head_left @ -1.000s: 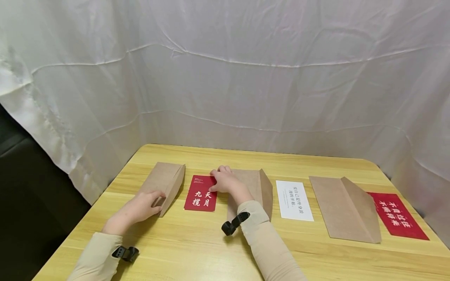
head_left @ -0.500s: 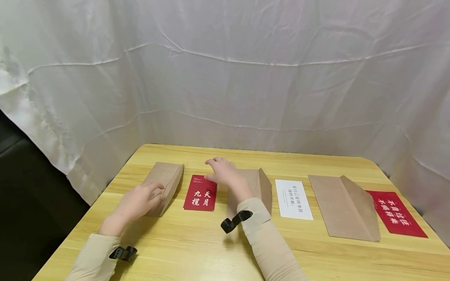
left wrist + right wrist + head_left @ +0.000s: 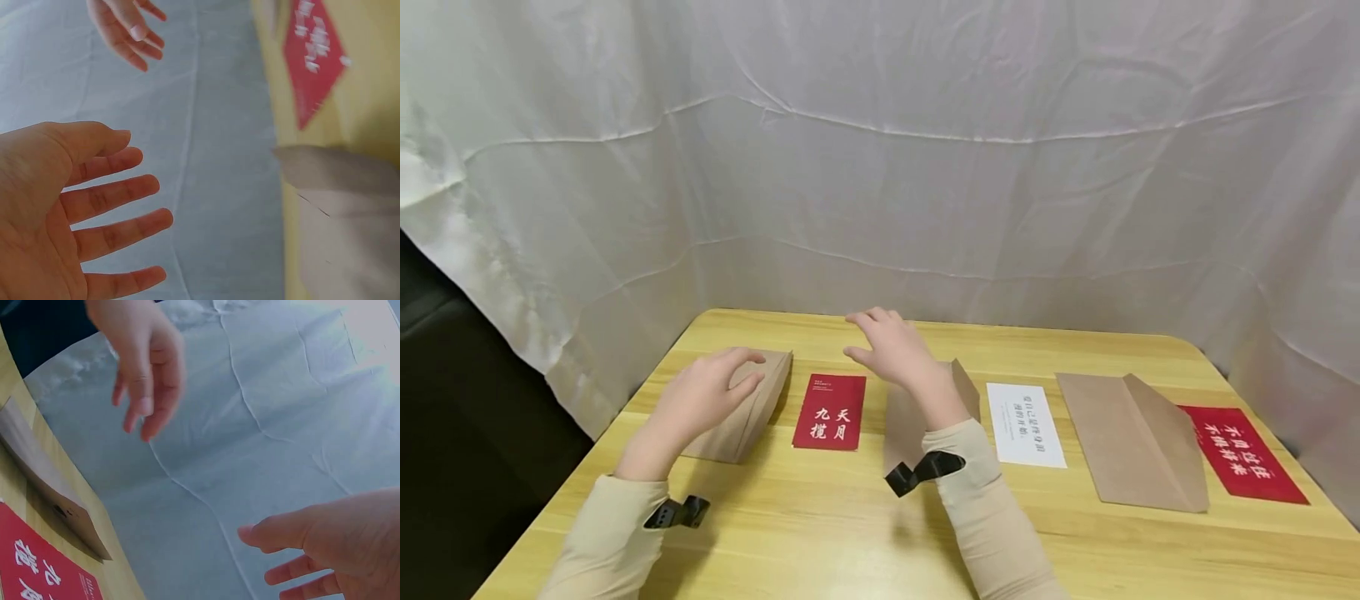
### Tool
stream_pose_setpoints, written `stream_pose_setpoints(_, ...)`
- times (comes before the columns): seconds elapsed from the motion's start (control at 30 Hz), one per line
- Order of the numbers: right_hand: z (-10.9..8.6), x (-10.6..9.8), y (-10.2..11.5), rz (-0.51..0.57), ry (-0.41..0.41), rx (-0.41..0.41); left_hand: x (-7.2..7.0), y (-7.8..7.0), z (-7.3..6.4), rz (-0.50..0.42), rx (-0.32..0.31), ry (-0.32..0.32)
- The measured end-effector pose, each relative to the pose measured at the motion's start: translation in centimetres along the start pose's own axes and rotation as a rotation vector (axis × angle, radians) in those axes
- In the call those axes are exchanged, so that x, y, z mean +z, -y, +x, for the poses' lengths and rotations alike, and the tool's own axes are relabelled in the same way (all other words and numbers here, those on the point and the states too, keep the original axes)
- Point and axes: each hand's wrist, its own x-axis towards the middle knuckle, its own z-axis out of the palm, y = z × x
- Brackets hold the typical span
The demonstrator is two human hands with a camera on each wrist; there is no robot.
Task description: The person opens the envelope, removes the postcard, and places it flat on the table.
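Observation:
My left hand (image 3: 700,400) hovers above the leftmost brown paper envelope (image 3: 730,437), fingers spread and holding nothing; the left wrist view shows the palm and separated fingers plainly. In the head view my right hand (image 3: 898,350) is raised over the middle brown envelope (image 3: 904,425), partly hiding it, with thumb and fingers apart. A red card (image 3: 829,412) with white characters lies flat between these two envelopes, touched by neither hand. Both envelopes have their flaps lifted.
Right of the middle envelope lies a white card (image 3: 1026,425) with dark writing. Farther right, another brown envelope (image 3: 1127,442) with a raised flap overlaps a second red card (image 3: 1251,454). Behind the wooden table (image 3: 1000,550) hangs a pale curtain (image 3: 880,192).
Both hands have risen from the table. My left hand has come up off the left envelope; my right hand has lifted away from the red card's edge. Cards and envelopes stay put.

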Motion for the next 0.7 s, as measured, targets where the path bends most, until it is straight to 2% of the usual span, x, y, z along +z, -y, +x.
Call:
stream_pose_setpoints(0.23, -1.4, -1.5, -0.4, -0.066, -0.1, -0.048, -1.0, -2.1, 2.0, -0.039, -0.015, 0.011)
stream_pose_setpoints(0.4, -2.8, -2.5, -1.4, -0.114, -0.179, -0.063, -1.1, -3.8, 3.3, -0.049, -0.035, 0.029)
stream_pose_setpoints(0.53, -4.2, -3.1, -2.6, -0.154, -0.255, -0.08, -1.0, -5.0, 4.3, -0.067, -0.039, 0.039)
stream_pose_setpoints(0.7, -5.8, -3.5, -4.8, -0.2, -0.39, -0.093, -0.9, -6.3, 5.3, -0.079, -0.043, 0.035)
